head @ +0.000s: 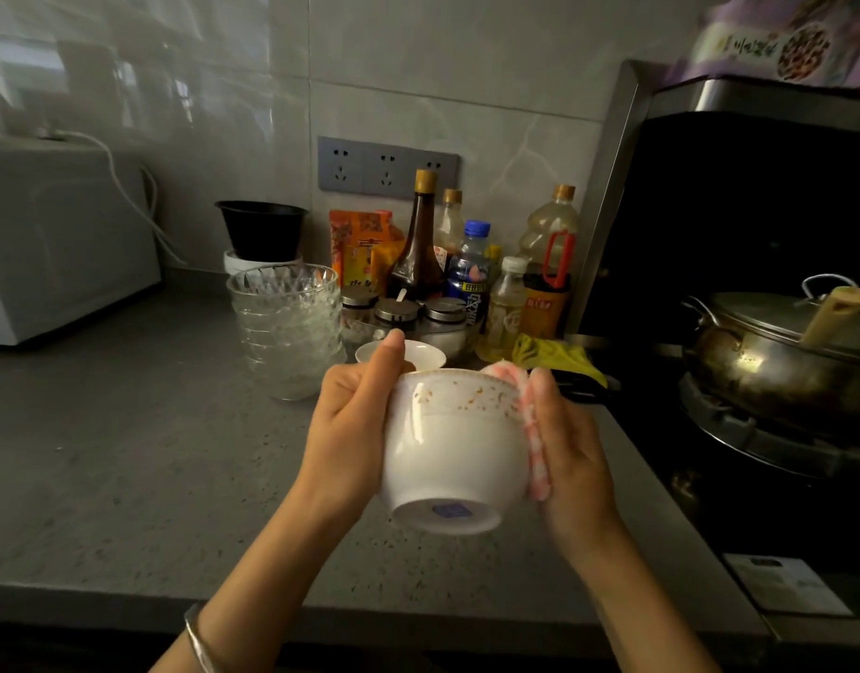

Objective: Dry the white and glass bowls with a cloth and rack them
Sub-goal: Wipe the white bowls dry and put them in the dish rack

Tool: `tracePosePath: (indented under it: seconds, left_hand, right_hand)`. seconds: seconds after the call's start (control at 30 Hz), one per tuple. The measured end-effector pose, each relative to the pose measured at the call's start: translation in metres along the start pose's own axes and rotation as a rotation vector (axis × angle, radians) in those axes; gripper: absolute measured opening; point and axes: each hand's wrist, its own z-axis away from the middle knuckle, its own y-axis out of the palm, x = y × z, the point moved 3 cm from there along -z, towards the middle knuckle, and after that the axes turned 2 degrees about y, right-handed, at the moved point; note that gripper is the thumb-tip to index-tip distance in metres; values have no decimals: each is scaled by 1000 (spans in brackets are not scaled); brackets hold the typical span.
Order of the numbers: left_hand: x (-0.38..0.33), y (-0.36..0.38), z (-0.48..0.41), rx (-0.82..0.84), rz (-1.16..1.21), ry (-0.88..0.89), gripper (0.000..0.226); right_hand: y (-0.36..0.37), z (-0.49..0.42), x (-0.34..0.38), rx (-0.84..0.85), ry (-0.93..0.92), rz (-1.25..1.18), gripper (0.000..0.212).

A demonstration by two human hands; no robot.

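Both forearms reach in from the bottom edge, the left from lower left, the right from lower right, angling toward each other. Left hand (pixel 350 420) is on the near left side of the white bowl (pixel 455 449), palm against the wall, thumb pointing straight up past the rim; its fingers wrap out of sight behind. Right hand (pixel 571 449) mirrors it on the other side, palm turned inward, pressing the pink cloth (pixel 535 429) flat to the bowl's right wall, thumb up at the rim over the cloth's top fold. Wrists are level, and the hands are lifted above the table.
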Motion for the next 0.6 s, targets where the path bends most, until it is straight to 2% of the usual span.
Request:
tracePosePath:
  seconds: [0.07, 0.1, 0.17, 0.2, 0.3, 0.33, 0.43, 0.53, 0.6]
  left_hand:
    - [0, -2, -2, 38, -53, -37, 67]
    - [-2, -4, -3, 69, -98, -44, 65]
    - [-8, -5, -8, 145, -171, -24, 64]
    - [-11, -4, -9, 181, -205, 5, 68]
    - [-17, 0, -9, 200, -339, 139, 74]
    - [-16, 2, -9, 185, -368, 182, 72]
    - [-14, 5, -8, 123, -358, 241, 67]
    - [-7, -2, -9, -80, -183, 158, 65]
    - [-6, -6, -11, -204, -87, 96, 64]
  right_hand:
    - [0, -2, 4, 12, -26, 32, 74]
    - [0, -3, 8, 23, -53, 47, 70]
    - [-2, -7, 18, 39, -110, 49, 43]
    - [-3, -9, 21, 37, -128, 64, 40]
    - [-1, -12, 17, 54, -150, 188, 64]
    - [0, -11, 15, 57, -156, 208, 63]
    - [3, -4, 13, 9, -231, 285, 34]
    - [12, 10, 7, 27, -354, 420, 44]
    - [21, 23, -3, 27, -461, 609, 49]
